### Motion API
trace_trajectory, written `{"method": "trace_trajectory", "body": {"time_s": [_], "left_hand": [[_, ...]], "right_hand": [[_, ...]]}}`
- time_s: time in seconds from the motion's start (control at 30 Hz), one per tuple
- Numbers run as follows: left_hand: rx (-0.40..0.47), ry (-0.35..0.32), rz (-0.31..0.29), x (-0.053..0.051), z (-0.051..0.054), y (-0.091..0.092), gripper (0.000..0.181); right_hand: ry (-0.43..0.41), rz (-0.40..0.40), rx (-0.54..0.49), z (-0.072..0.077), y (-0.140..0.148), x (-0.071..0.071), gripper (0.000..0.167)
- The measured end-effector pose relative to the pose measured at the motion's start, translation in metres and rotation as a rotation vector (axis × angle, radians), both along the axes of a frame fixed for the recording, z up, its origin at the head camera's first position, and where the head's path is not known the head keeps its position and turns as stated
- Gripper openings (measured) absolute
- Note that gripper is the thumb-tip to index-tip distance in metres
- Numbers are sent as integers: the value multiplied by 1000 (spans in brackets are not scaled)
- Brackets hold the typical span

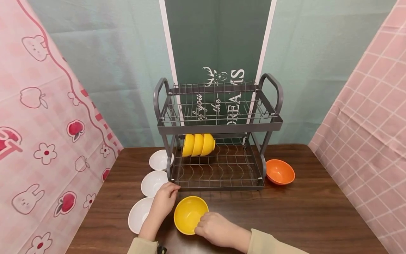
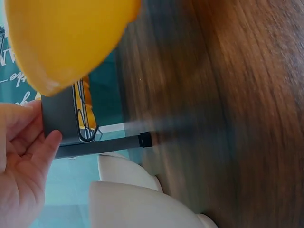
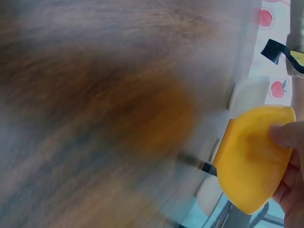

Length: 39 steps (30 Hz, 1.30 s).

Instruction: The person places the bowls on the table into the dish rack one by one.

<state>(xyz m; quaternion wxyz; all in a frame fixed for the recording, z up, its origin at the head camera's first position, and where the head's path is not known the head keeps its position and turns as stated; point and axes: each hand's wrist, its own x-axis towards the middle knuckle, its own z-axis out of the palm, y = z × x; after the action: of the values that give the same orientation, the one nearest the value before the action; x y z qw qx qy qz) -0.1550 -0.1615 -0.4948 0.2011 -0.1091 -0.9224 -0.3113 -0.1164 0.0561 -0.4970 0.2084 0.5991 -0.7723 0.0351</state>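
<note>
- Right hand (image 1: pixel 215 228): grips a yellow bowl (image 1: pixel 188 213) by its rim, thumb inside and fingers against the outer wall; this hold presumably keeps the bowl level from one side.
- Yellow bowl: held in front of the dish rack (image 1: pixel 222 128), mouth up, between both hands; it appears raised off the surface (image 1: pixel 301 218).
- Left hand (image 1: pixel 164 199): pinches the rack's near left corner between thumb and fingertips, with no bowl in its grasp; judged to be steadying the frame.
- Three yellow bowls (image 1: pixel 198 144): nested on edge at the left rear of the lower tier (image 1: pixel 219 188), mouths to the left, bases to the right; the curved wires likely stop them rolling.
- Three white bowls (image 1: pixel 139 215): in a row along the rack's left side, mouths up, apparently sorted by colour.
- Orange bowl (image 1: pixel 280 172): mouth up just beside the rack's right side, well apart from the white ones.
</note>
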Motion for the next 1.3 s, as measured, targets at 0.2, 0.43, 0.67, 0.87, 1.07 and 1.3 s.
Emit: {"method": "trace_trajectory", "body": {"time_s": [0.2,0.43,0.67,0.87,1.07,1.3], "left_hand": [[111,-75,3,3,5,6,11],[437,-295,57,13,13,15,20],[762,-563,16,23,18,23,35],[831,-615,27,25,14,24,35],[883,-600,33,23,13,26,34],[1017,-599,79,21,17,31,34]], "right_hand": [[49,-27,-56,12,11,-3,12],[85,-29,-103,18,18,-9,12],[93,-28,-134,22,22,-14,11],[107,-27,-145,25,24,-17,11],[92,-46,-170,28,29,-21,7],[58,-82,-302,34,35,-27,20]]}}
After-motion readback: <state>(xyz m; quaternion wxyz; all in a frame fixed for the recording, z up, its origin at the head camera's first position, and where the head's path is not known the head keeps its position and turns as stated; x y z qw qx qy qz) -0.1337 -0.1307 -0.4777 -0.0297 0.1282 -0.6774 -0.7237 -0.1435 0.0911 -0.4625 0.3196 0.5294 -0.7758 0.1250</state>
